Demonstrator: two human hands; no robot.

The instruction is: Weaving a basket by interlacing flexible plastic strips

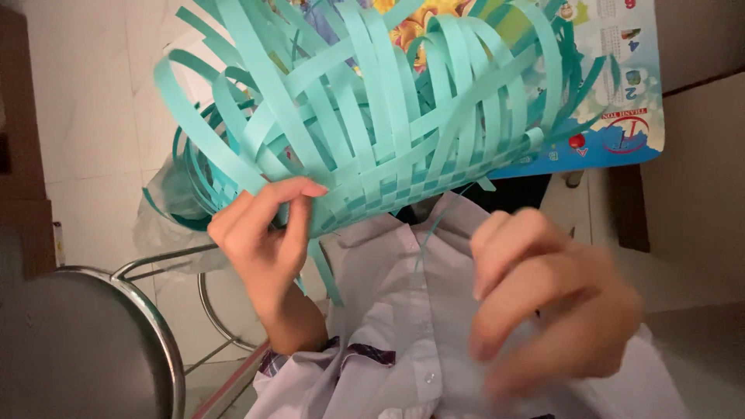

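A half-woven basket of teal paper strips (pixel 388 116) is held up above the lap, away from the round metal stool (pixel 116 334). Its woven edge is pinched by the left hand (pixel 268 240) (thumb over fingers), so the loose strips stay free. The right hand (pixel 551 302) is blurred; its grip cannot be told.

A colourful poster (pixel 621 93), probably a children's chart, lies upper right.

Tiled floor (pixel 93 101), perhaps bag (pixel 159 221) atop

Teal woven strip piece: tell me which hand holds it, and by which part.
The left hand pinches the teal woven strip piece at its lower left woven edge. The right hand is blurred; whether it holds anything cannot be told.
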